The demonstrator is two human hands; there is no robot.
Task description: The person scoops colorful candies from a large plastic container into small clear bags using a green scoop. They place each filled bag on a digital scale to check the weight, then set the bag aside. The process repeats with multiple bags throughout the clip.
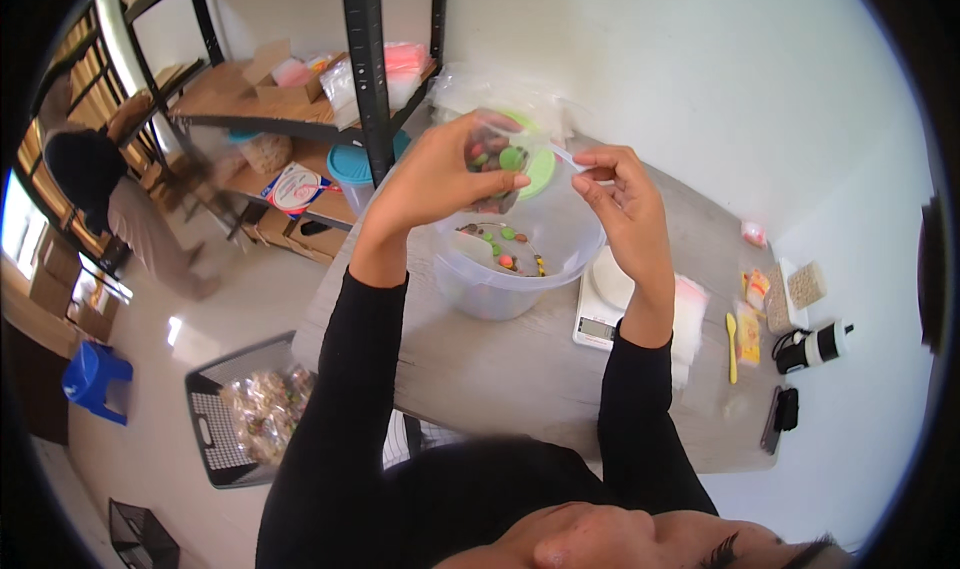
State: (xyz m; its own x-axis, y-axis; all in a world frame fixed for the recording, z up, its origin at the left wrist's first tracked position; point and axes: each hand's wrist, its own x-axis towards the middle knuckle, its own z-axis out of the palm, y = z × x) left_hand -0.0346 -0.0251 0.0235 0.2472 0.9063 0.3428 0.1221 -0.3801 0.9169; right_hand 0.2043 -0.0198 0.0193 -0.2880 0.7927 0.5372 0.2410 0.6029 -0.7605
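My left hand is closed around a small clear plastic bag with red, green and brown round pieces in it, held above a tub. My right hand is beside it, thumb and fingertips pinched at the end of a slim white strip by the bag; its kind is unclear. Below both hands stands the translucent plastic tub, with more coloured pieces scattered at its bottom. Behind the bag shows a light green round thing, partly hidden.
A white digital scale and clear bags lie right of the tub. Farther right are a yellow spoon, a black-and-white device and a phone. A dark basket of filled bags, shelving and another person are left.
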